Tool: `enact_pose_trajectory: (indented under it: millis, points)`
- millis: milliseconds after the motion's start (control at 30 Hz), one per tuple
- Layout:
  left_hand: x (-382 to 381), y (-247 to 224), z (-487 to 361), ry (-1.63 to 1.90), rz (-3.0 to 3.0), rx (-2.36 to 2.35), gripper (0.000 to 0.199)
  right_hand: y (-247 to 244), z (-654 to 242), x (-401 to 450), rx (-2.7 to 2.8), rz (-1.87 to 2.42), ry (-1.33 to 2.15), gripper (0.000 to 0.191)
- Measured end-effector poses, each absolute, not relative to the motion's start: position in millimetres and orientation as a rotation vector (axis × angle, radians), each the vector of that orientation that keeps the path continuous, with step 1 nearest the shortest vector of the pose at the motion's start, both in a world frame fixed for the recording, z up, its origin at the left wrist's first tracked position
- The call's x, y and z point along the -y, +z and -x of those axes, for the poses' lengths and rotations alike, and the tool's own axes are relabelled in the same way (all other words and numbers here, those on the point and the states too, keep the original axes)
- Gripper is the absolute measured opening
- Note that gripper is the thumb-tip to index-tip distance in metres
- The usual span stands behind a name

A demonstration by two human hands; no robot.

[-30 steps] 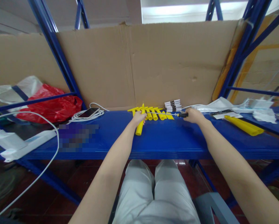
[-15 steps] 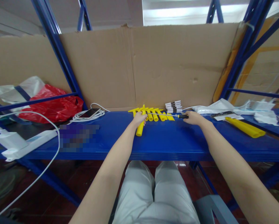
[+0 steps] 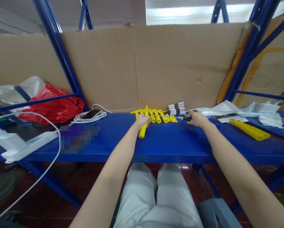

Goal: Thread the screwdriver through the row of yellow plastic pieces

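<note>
My left hand (image 3: 141, 119) grips a yellow plastic tube piece (image 3: 142, 130) that stands tilted on the blue shelf (image 3: 170, 144). My right hand (image 3: 197, 119) holds a screwdriver (image 3: 180, 118) by its black and yellow handle. Its thin metal shaft points left across a row of several more yellow T-shaped pieces (image 3: 159, 116) toward the piece in my left hand. Just behind them, a small stack of white and dark flat parts (image 3: 176, 107) rests against the cardboard back wall.
A phone on coiled white cable (image 3: 91, 115) lies at the left, with a red plastic bag (image 3: 50, 107) and a white power strip (image 3: 25, 145) beyond. A long yellow tube (image 3: 248, 129), papers and white bags (image 3: 229, 109) lie at the right. Blue rack uprights flank the shelf.
Almost nothing moved. Both hands keep their grips; the view shifted very slightly.
</note>
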State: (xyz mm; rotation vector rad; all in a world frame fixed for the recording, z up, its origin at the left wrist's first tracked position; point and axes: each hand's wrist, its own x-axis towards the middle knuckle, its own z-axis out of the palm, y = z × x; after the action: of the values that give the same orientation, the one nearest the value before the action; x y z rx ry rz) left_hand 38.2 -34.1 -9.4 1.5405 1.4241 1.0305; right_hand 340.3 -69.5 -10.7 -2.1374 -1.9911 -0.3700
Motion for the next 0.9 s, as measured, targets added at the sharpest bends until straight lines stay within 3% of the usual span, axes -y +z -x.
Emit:
enact_pose_trajectory:
  millis: [500,900]
  points:
    - [32.2,-9.4,-37.8,1.027,-1.509,-1.442,0.013,-8.6,-338.6,71.0,2.064,2.088,-0.455,0.022]
    - [27.8,-13.5,-36.6,1.019,-1.532,-1.441,0.019,-7.2,-336.0,73.8,2.053,2.092,-0.340,0.034]
